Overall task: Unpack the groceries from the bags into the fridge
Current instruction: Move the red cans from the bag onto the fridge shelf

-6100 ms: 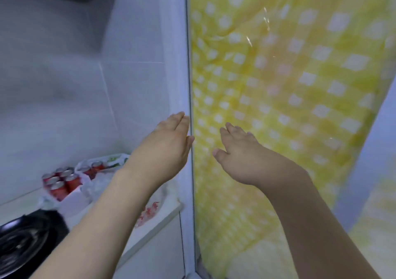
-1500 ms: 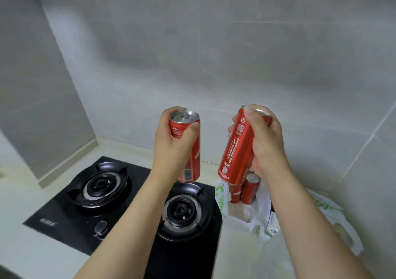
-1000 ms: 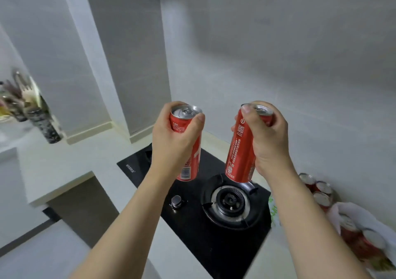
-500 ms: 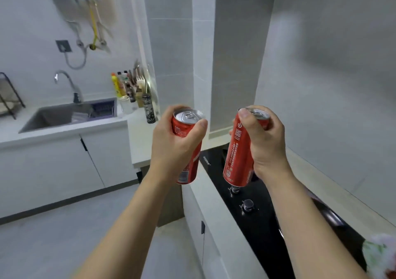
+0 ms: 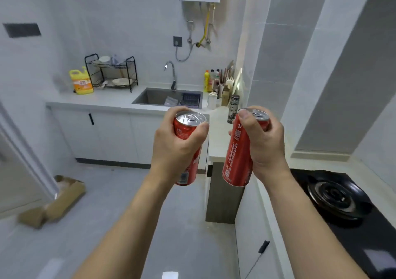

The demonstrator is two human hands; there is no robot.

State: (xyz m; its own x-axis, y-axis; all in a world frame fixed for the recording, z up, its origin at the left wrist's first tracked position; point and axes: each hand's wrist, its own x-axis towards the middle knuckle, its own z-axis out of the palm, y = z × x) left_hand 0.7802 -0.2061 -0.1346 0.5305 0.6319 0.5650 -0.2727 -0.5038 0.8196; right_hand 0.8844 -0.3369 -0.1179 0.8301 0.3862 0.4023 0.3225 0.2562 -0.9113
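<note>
Gripping one red can (image 5: 186, 148) in your left hand (image 5: 174, 150) and another can (image 5: 237, 156) in your right hand (image 5: 264, 143), both upright above the floor, you're mid-carry; no fridge in view, so find it next.

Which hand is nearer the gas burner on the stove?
Right. The right hand, gripping a red can, is up-left of the burner; the left hand is farther left.
</note>
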